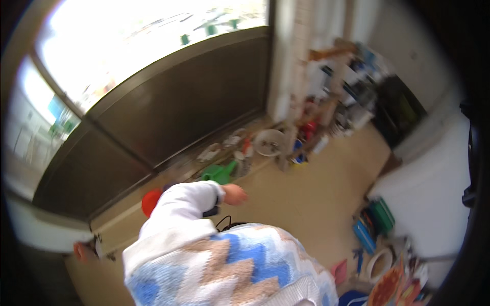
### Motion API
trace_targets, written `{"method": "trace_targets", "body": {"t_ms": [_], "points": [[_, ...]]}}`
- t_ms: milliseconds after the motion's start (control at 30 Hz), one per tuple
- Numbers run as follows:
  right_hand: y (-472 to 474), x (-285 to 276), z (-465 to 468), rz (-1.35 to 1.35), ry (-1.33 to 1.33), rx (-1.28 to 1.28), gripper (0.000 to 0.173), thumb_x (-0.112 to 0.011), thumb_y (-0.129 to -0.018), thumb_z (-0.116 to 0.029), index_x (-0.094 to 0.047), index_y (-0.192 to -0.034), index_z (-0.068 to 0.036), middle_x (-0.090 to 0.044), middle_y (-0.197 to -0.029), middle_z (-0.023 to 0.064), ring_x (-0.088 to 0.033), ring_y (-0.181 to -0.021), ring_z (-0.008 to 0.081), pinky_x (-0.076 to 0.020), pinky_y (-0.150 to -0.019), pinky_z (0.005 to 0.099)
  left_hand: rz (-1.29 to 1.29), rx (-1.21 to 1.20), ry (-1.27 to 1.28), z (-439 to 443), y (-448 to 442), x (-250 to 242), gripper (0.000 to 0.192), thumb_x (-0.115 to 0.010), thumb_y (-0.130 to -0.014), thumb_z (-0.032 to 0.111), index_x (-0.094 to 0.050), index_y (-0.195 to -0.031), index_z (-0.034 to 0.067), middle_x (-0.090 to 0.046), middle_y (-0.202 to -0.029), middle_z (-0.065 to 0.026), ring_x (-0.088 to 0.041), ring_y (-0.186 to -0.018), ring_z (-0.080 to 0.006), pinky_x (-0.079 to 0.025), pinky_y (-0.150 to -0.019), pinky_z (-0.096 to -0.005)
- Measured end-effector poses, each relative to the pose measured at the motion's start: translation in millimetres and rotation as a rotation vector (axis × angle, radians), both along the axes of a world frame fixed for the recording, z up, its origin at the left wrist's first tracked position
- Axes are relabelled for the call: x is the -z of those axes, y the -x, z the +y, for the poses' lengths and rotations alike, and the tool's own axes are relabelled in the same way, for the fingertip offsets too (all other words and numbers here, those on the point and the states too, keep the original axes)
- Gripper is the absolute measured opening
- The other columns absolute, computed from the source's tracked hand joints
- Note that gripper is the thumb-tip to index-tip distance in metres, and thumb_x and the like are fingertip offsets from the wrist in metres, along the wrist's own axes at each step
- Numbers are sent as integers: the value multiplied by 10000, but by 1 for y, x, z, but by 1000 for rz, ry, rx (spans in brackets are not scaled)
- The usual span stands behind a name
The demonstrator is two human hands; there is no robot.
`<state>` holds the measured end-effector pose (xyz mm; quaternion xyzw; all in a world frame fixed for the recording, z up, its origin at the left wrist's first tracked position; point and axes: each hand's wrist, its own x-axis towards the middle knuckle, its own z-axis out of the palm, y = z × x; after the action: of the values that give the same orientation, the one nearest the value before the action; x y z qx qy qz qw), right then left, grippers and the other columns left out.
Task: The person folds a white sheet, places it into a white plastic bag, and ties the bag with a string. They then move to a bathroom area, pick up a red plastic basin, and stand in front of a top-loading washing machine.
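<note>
My left hand point(234, 194) reaches out of a white sleeve, near the middle of the view, over the tan floor. It is blurred, and I cannot make out its fingers or anything in them. Just beyond it lies a green plastic watering can or similar vessel point(219, 173). A red round object point(152, 202) shows to the left of the sleeve. Part of a dark object with a thin black loop point(224, 222) shows between the sleeve and my patterned sweater. My right hand is out of view.
A dark panel point(183, 95) stands below a bright window. Along its foot are a white bowl point(269, 142) and small items. A wooden rack point(298, 76) with mixed goods stands upper right. At lower right are a green box point(382, 216), a blue box point(363, 236) and a pink dustpan-like piece point(339, 271).
</note>
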<state>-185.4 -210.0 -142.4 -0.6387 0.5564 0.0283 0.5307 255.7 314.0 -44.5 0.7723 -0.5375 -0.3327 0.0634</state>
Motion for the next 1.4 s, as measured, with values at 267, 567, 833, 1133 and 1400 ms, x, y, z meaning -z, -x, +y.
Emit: {"method": "trace_targets", "body": {"t_ms": [267, 567, 833, 1133, 1400], "points": [[-169, -76, -170, -247, -18, 127, 183, -566, -922, -269, -608, -934, -91, -618, -740, 13, -575, -600, 107, -442, -487, 255, -936, -643, 36, 9, -130, -151, 128, -572, -848, 201, -663, -803, 123, -646, -814, -124, -633, -758, -334, -512, -660, -436], [-219, -80, -342, -216, -120, 225, 284, -622, -888, -321, -612, -1067, -99, -653, -853, 28, -603, -710, 129, -494, -605, 283, -1022, -792, 1772, -273, -260, -388, 186, -590, -909, 109, -687, -972, -37, -706, -884, -119, -668, -777, -181, -518, -744, -262], [-219, -93, -456, -153, -150, 456, 225, -589, -901, -340, -608, -941, -120, -625, -793, 5, -576, -685, 138, -463, -583, 303, 228, -543, 1865, -706, -393, -350, 172, -492, -914, -28, -635, -1010, -30, -622, -793, -16, -549, -701, -72, -440, -652, -193], [-493, -223, -578, -410, 245, -384, 211, -639, -893, -190, -652, -950, 13, -640, -821, 29, -580, -790, 127, -472, -719, 292, 690, -496, 1527, -1066, -411, -268, 110, -588, -879, 66, -655, -953, 23, -686, -795, -41, -586, -658, -52, -451, -603, -198], [-699, -313, -710, -845, 163, -849, 153, -615, -879, -129, -637, -938, 11, -622, -846, 83, -581, -728, 130, -468, -684, 278, 1164, -1012, 1214, -1224, -462, -280, 174, -571, -891, 110, -647, -1041, 66, -639, -823, -35, -540, -639, -98, -479, -596, -262]]}}
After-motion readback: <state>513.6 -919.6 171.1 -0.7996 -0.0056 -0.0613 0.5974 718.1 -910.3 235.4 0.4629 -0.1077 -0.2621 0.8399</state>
